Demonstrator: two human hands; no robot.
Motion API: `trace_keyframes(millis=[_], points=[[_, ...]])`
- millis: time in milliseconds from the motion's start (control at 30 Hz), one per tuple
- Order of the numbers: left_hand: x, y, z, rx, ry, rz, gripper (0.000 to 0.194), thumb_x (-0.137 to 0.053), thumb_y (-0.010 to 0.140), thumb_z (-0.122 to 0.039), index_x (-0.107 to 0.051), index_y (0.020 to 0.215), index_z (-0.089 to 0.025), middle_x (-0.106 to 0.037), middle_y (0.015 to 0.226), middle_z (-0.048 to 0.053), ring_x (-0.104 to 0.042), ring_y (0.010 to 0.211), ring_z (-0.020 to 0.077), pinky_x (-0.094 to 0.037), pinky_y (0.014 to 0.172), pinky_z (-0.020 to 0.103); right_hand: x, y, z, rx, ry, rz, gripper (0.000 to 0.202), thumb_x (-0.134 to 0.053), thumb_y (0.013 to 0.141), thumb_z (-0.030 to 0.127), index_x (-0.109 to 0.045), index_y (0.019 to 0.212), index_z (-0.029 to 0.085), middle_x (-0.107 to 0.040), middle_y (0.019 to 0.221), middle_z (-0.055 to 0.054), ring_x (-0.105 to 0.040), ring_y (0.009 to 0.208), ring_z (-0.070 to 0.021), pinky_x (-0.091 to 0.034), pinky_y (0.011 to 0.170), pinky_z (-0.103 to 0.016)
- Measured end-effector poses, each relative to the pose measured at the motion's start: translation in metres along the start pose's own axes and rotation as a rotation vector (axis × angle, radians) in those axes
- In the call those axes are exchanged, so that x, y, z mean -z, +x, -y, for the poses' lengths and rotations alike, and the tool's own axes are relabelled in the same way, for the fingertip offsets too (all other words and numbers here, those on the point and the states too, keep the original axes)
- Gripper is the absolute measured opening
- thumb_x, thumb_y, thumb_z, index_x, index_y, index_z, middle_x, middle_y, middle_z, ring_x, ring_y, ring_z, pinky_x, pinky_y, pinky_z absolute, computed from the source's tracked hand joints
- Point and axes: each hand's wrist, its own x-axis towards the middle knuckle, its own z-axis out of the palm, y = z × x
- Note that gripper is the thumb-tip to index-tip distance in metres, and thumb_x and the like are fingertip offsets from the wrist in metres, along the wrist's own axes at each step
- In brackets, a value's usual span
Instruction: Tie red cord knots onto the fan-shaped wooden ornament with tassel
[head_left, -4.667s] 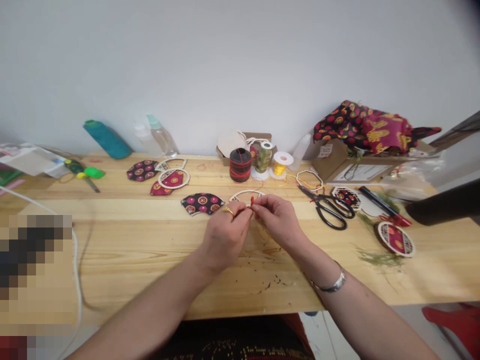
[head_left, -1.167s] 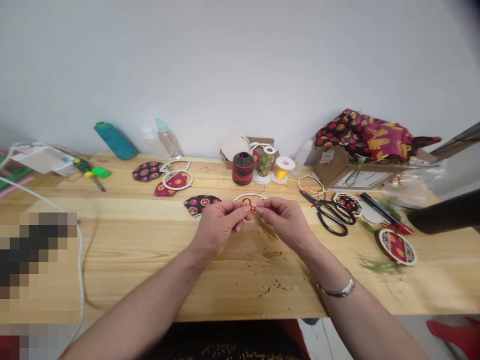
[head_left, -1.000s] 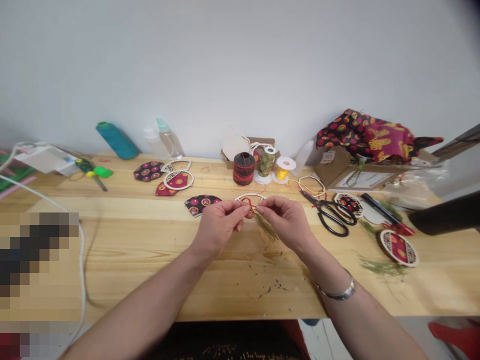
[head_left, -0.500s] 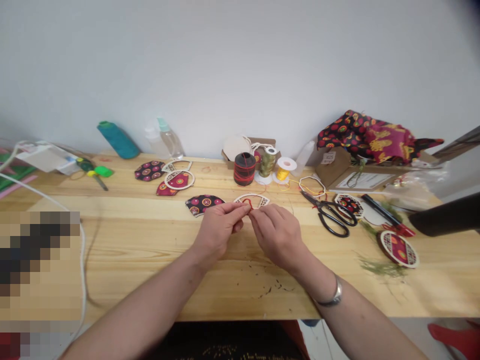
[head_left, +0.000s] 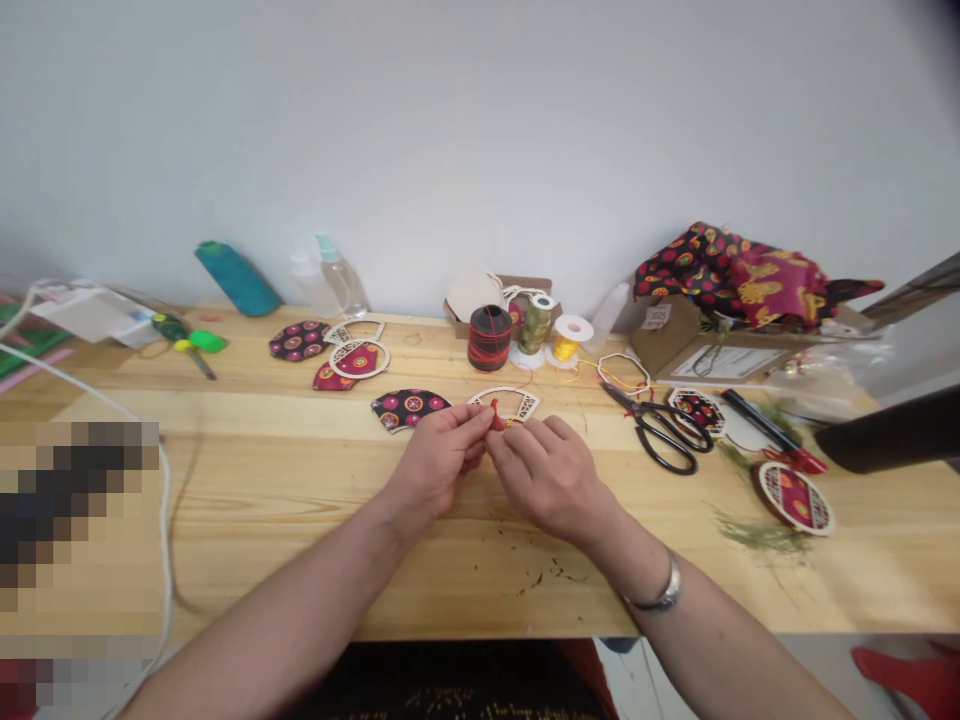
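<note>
Between my fingertips a small bit of red cord (head_left: 495, 412) is pinched, its far end poking up. My left hand (head_left: 441, 450) grips it between thumb and forefinger from the left. From the right, my right hand (head_left: 546, 470) closes on the same cord, fingers curled and touching the left fingertips. Just beyond lies a pale fan-shaped openwork frame (head_left: 529, 406), partly hidden by my hands. Left of it is a fan-shaped patterned fabric piece (head_left: 405, 409). Behind stands a spool of red and black thread (head_left: 490, 340).
Black-handled scissors (head_left: 667, 440) lie to the right, near an oval fabric-filled frame (head_left: 795, 497). Green and yellow thread spools (head_left: 570, 342) stand behind. A cardboard box (head_left: 697, 345) holds patterned cloth. A teal thread cone (head_left: 236, 278) and a screwdriver (head_left: 195, 356) lie far left.
The red cord loop at my fingertips has become smaller and now sticks up as a short tip. My right hand has shifted slightly left, closer to my left hand.
</note>
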Motion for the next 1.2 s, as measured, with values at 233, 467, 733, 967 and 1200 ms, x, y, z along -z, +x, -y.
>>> trace_keyframes(millis=[233, 467, 733, 967, 1200], points=[[-0.003, -0.002, -0.004, 0.004, 0.19, 0.036, 0.032, -0.078, 0.061, -0.038, -0.066, 0.064, -0.01, -0.056, 0.059, 0.001, -0.03, 0.043, 0.0022, -0.014, 0.041, 0.02, 0.001, 0.001, -0.025, -0.51, 0.841, -0.121, 0.018, -0.047, 0.09, 0.015, -0.058, 0.103, 0.019, -0.063, 0.106, -0.009, -0.058, 0.102, -0.0176, -0.048, 0.088, -0.036], [-0.002, -0.002, -0.006, 0.037, 0.24, 0.104, 0.031, -0.077, 0.061, -0.038, -0.063, 0.06, -0.011, -0.055, 0.059, 0.0, -0.034, 0.045, 0.0031, -0.018, 0.042, 0.019, 0.002, 0.002, -0.035, -0.555, 1.108, 0.201, 0.024, -0.048, 0.087, 0.012, -0.063, 0.105, 0.02, -0.067, 0.099, -0.005, -0.062, 0.081, -0.013, -0.051, 0.075, -0.031], [-0.005, -0.004, -0.009, 0.059, 0.266, 0.072, 0.029, -0.077, 0.058, -0.036, -0.061, 0.056, -0.011, -0.053, 0.056, 0.0, -0.033, 0.045, 0.0033, -0.017, 0.041, 0.019, 0.0, 0.001, -0.037, -0.549, 1.034, 0.186, 0.023, -0.054, 0.08, 0.007, -0.069, 0.093, 0.019, -0.068, 0.088, -0.004, -0.062, 0.079, -0.0135, -0.049, 0.072, -0.029], [-0.005, -0.004, -0.009, 0.042, 0.305, 0.051, 0.03, -0.075, 0.06, -0.039, -0.061, 0.055, -0.013, -0.054, 0.055, 0.0, -0.033, 0.044, 0.0039, -0.018, 0.042, 0.02, -0.003, -0.002, -0.038, -0.541, 0.961, 0.163, 0.016, -0.056, 0.083, 0.012, -0.07, 0.085, 0.019, -0.068, 0.08, -0.004, -0.062, 0.073, -0.0137, -0.048, 0.068, -0.028], [-0.003, -0.002, -0.005, -0.008, 0.388, 0.03, 0.03, -0.072, 0.066, -0.038, -0.062, 0.057, -0.012, -0.054, 0.054, 0.0, -0.034, 0.044, 0.0042, -0.02, 0.044, 0.02, 0.004, -0.001, -0.037, -0.48, 0.817, 0.19, 0.017, -0.053, 0.085, 0.014, -0.069, 0.081, 0.017, -0.066, 0.074, -0.004, -0.059, 0.069, -0.0132, -0.044, 0.065, -0.026]])
